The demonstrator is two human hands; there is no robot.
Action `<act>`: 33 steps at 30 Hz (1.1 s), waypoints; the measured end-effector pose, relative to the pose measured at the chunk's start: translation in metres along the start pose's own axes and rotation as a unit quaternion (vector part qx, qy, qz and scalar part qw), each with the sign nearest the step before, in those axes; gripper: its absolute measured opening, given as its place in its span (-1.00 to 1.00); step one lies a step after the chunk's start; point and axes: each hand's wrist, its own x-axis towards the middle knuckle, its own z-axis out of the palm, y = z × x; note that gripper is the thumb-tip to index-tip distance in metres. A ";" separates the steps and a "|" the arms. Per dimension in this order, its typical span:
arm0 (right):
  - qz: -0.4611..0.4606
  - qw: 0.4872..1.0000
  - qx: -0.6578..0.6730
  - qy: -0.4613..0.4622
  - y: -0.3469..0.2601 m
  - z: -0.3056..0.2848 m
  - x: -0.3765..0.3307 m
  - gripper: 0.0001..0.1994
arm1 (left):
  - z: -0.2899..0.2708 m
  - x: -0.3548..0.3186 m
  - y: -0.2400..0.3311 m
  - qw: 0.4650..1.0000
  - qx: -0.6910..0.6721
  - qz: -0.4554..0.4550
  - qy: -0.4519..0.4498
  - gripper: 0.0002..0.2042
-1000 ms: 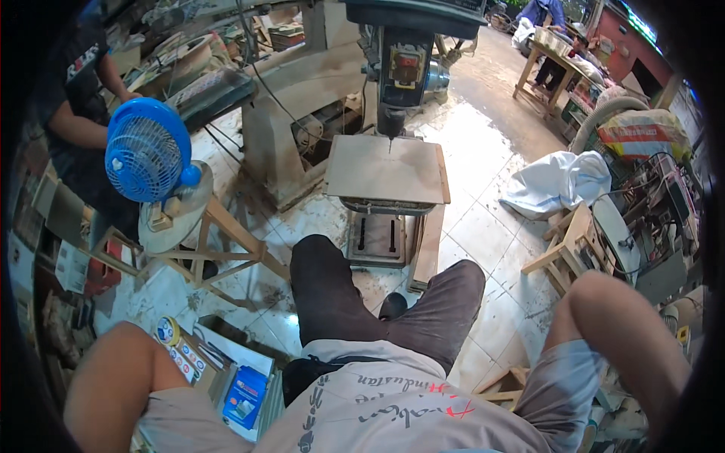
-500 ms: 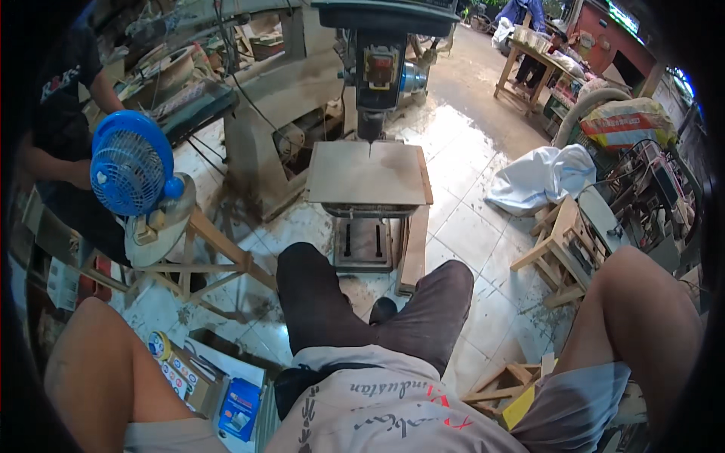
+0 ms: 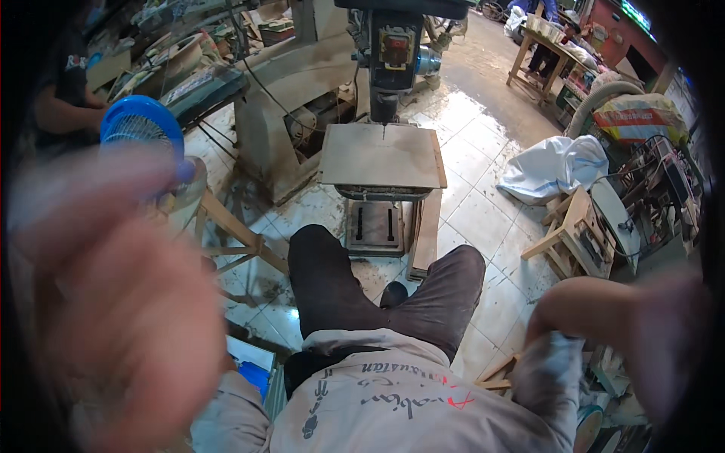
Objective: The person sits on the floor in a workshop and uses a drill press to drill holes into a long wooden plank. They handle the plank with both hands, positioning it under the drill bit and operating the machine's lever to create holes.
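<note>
Blue fan point(image 3: 141, 124), now partly hidden — both hands point(image 3: 143, 309) newly in view, blurred, open or closed unclear

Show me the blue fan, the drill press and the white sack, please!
Blue fan point(image 3: 138, 128): head view, on its grille.
Drill press point(image 3: 392, 81): head view, on its dark housing.
White sack point(image 3: 553, 170): head view, on its crumpled middle.

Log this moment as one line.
left hand: near camera, blurred, grip unclear; right hand: at right, blurred, grip unclear; drill press: ahead, board beneath chuck; blue fan: partly behind left hand
</note>
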 end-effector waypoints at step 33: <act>0.793 0.274 -0.542 -0.046 0.148 -0.162 -0.598 -0.22 | 0.224 -0.376 -0.250 0.718 -0.076 -0.537 -0.436 -0.74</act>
